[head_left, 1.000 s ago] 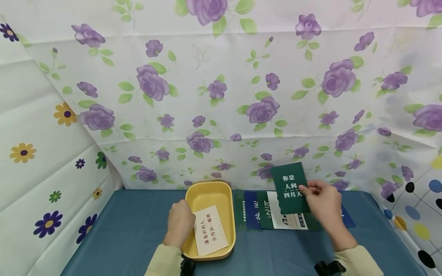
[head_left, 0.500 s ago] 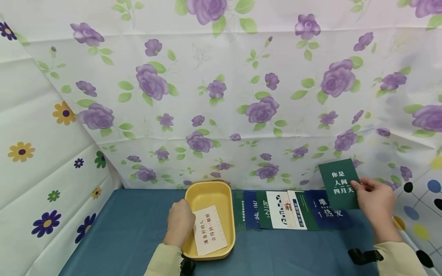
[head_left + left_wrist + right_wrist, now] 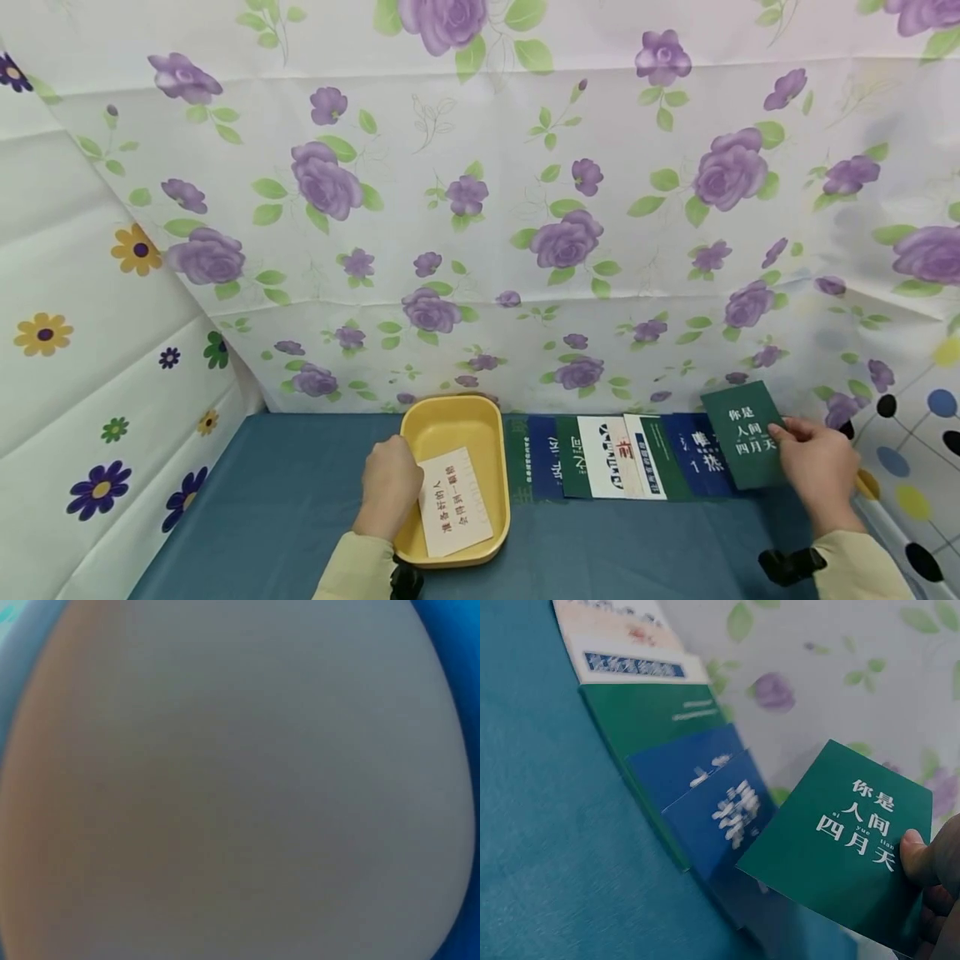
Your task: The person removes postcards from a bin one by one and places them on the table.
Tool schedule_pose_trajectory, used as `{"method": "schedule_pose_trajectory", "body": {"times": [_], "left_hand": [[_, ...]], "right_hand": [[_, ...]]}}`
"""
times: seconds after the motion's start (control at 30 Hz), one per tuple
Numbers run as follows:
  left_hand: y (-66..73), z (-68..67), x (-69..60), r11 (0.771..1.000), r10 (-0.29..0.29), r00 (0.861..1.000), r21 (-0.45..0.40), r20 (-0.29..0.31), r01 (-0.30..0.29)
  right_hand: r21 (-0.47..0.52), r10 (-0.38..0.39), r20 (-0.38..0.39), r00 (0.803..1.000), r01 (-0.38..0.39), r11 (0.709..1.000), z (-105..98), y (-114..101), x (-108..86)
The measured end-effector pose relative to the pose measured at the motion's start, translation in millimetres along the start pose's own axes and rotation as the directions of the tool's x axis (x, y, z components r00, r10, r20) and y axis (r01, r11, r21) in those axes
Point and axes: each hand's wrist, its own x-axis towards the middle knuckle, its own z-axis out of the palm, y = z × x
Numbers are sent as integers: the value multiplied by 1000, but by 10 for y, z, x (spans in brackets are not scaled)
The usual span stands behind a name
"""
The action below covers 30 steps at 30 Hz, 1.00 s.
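Observation:
My right hand pinches a dark green card with white Chinese characters by its right edge, thumb on its face. In the right wrist view the green card is tilted above the end of a row of overlapping cards, near the dark blue card. My left hand, fingers curled, grips the left rim of a yellow tray. A cream card with brown characters lies in that tray. Blurred skin of the left hand fills the left wrist view, hiding its fingers.
The overlapping row runs right from the tray along the back of the blue-green table, with a white card and several green and blue ones. Behind it rises a flowered cloth wall; another patterned cloth stands at the right.
My right hand has carried the green card rightward along the row, then lowered it toward the row's right end. The left hand and tray have stayed in place.

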Motion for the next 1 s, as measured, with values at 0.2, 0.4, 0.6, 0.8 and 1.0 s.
{"method": "schedule_pose_trajectory", "body": {"times": [0.2, 0.4, 0.6, 0.8, 1.0], "left_hand": [[0, -3, 14, 1000, 19, 1000, 0, -24, -19], [-1, 1, 10, 1000, 23, 999, 9, -32, -22], [-3, 1, -3, 1000, 22, 999, 17, -35, -21], [-10, 7, -28, 1000, 31, 999, -1, -44, -32], [-1, -12, -36, 999, 37, 998, -10, -45, -38]], "right_hand": [[-37, 32, -2, 999, -32, 999, 165, 150, 40], [-61, 35, 9, 999, -34, 998, 287, 240, 60], [-73, 103, 39, 994, -100, 992, 395, 268, 74], [-154, 152, 61, 987, -141, 978, 454, 299, 77], [-159, 143, 40, 989, -135, 978, 526, 338, 121]]}}
